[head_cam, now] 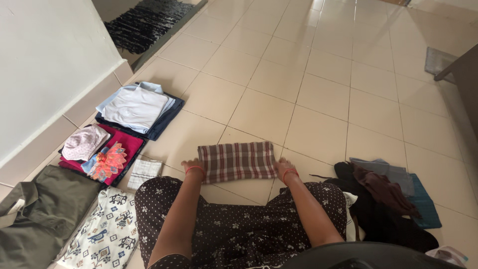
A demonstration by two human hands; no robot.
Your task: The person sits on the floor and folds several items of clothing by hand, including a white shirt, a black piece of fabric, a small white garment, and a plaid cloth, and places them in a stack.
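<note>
A brown-and-white plaid cloth folded into a flat rectangle is laid on the cream tiled floor, directly ahead of the seated person's knees. The left hand is pressed on the cloth's left edge and the right hand on its right edge. Both are held flat rather than closed in a grip, apparently so that the fold is kept square. Along the white wall, finished items are ranged in separate stacks: a folded pale blue shirt on dark cloth, a pink hat on a magenta fold, a small white striped square. A loose heap of dark, unfolded garments is kept apart at the right.
</note>
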